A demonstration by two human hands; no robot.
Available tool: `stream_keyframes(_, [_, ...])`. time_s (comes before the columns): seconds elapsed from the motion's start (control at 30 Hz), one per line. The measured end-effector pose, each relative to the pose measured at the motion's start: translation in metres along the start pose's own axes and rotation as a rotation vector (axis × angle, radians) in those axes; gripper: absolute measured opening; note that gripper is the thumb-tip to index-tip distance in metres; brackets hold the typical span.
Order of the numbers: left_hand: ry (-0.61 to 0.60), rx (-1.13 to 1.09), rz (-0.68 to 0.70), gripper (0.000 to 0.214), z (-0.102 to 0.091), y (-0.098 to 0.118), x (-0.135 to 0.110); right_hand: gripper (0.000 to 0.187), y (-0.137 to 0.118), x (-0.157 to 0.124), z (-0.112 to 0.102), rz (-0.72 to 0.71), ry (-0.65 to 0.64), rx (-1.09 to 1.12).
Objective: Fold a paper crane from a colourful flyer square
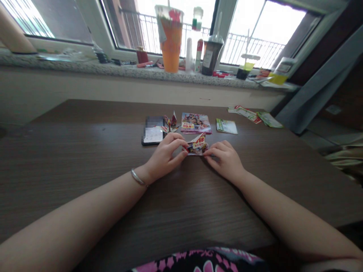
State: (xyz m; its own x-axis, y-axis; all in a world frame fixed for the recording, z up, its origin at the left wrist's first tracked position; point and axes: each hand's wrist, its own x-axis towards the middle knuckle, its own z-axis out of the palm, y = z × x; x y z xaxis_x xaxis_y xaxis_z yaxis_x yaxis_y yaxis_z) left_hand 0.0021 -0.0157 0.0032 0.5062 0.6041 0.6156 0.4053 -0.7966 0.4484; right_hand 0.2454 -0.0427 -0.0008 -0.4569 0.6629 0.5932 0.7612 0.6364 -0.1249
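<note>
A partly folded piece of printed paper with red and yellow price lettering stands between my two hands, just above the wooden table. My left hand, with a silver bangle at its wrist, pinches the paper's left end between thumb and fingers. At the opposite end, the fingertips of my right hand close on the lower right corner. Behind my left hand are a folded paper figure with pointed tips and a phone with a lit screen. A small stack of printed leaflets lies just beyond the paper.
Right of the leaflets lie a small green-and-white packet and several flat wrappers. On the granite windowsill stand a tall cup of orange drink, a dark drink cup and several bottles. The table reaches to my body.
</note>
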Motion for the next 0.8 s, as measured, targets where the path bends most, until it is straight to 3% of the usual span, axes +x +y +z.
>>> stream_keyframes(0.3, [-0.003, 0.213, -0.22, 0.03, 0.009, -0.011, -0.002, 0.016, 0.0, 0.0, 0.002, -0.157, -0.167, -0.048])
stream_keyframes(0.6, [-0.103, 0.407, -0.343, 0.038, 0.015, -0.018, -0.006, 0.014, 0.002, -0.002, 0.005, -0.143, -0.193, -0.035])
stream_keyframes(0.7, [-0.118, 0.474, -0.312, 0.034, 0.013, -0.015, -0.007, 0.014, 0.002, -0.001, 0.005, -0.131, -0.201, -0.015])
stream_keyframes(0.8, [-0.135, 0.527, -0.186, 0.03, 0.01, -0.009, -0.006, 0.012, 0.002, 0.0, 0.004, -0.104, -0.204, 0.015])
